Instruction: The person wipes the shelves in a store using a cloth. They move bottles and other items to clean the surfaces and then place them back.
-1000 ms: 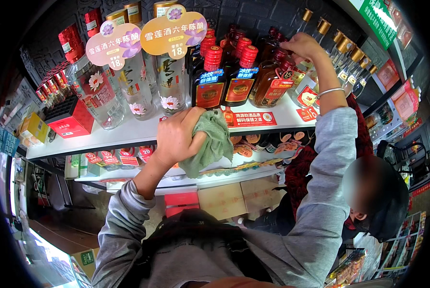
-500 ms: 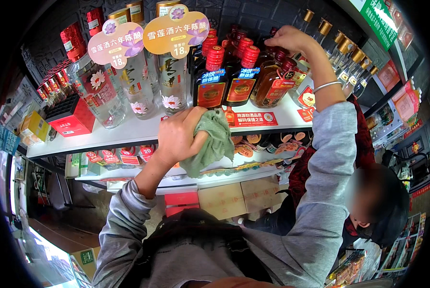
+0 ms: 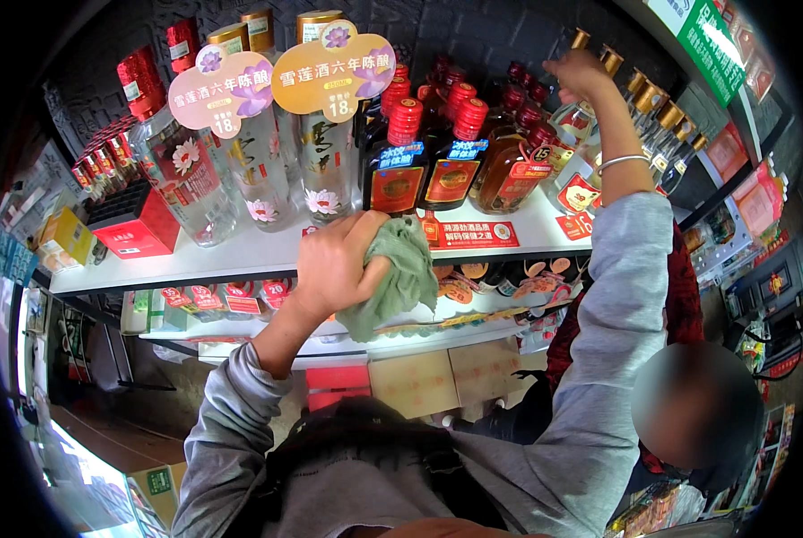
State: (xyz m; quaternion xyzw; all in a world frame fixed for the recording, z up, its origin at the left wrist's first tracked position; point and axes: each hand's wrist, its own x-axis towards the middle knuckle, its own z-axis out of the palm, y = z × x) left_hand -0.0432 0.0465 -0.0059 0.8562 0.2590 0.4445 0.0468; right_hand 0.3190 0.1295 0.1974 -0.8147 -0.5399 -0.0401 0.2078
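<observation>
Left hand [image 3: 334, 262]: gripping green cloth [image 3: 398, 280]
Right hand [image 3: 582, 75]: one o'clock; fingers' hold I can't tell
Reach: likely current step
Bottles [image 3: 451, 170]: next move wants clearance, I'd say

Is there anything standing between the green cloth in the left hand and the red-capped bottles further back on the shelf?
Yes. Two front bottles with red caps stand near the front edge of the shelf, between the green cloth in the left hand and the rear bottles.

Bottles [image 3: 394, 186] on white shelf [image 3: 240, 258]
</observation>
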